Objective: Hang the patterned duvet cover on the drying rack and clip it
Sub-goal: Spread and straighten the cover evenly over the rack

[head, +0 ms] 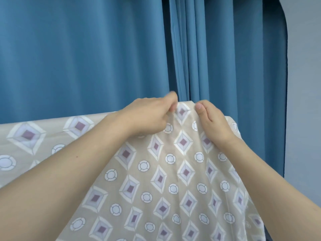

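Observation:
The patterned duvet cover (166, 180), beige with purple diamonds and white circles, fills the lower half of the view and drapes down toward me. Its top fold runs from the left edge to a raised peak near the centre. My left hand (147, 117) pinches that top fold just left of the peak. My right hand (212, 122) grips the fold just right of it, thumb on the near side. The two hands are close together, a thumb's width apart. The drying rack and any clips are hidden by the fabric.
A blue curtain (86, 58) hangs right behind the duvet cover, with deep pleats (189, 49) at the centre. A pale grey wall (304, 84) shows at the right edge.

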The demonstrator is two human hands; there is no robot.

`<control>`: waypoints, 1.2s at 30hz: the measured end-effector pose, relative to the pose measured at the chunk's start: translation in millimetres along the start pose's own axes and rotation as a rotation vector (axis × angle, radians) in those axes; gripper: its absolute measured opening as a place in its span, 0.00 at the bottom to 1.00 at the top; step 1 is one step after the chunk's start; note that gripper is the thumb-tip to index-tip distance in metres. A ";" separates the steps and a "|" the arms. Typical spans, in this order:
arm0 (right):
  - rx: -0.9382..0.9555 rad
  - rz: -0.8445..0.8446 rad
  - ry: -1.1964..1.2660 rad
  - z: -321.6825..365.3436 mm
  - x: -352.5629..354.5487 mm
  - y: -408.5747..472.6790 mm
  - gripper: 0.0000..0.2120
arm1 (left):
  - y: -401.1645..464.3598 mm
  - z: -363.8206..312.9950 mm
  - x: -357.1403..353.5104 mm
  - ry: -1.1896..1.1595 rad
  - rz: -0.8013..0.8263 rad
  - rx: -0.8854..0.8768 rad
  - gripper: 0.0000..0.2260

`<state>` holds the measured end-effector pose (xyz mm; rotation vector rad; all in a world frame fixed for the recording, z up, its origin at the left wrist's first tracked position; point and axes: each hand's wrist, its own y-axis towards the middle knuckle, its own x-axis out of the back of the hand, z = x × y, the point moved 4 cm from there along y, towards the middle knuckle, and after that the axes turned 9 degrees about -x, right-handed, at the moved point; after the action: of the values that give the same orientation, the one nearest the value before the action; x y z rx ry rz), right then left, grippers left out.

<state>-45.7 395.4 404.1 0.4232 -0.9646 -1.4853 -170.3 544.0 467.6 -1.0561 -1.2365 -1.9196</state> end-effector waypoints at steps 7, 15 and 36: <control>0.183 -0.207 -0.156 -8.4 -6.6 -5.2 0.17 | -15.3 37.2 14.1 -0.058 0.324 0.397 0.18; 0.333 -0.146 -0.263 21.4 -0.4 -2.3 0.12 | -23.3 29.8 2.9 0.457 -0.156 0.258 0.15; 0.441 -0.496 -0.499 72.8 -64.3 -9.4 0.17 | -102.8 81.3 29.4 0.440 -0.076 0.426 0.33</control>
<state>-94.7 477.9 421.5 0.6597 -1.6889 -1.8700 -245.4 655.4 468.4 -0.3491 -1.3497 -1.7091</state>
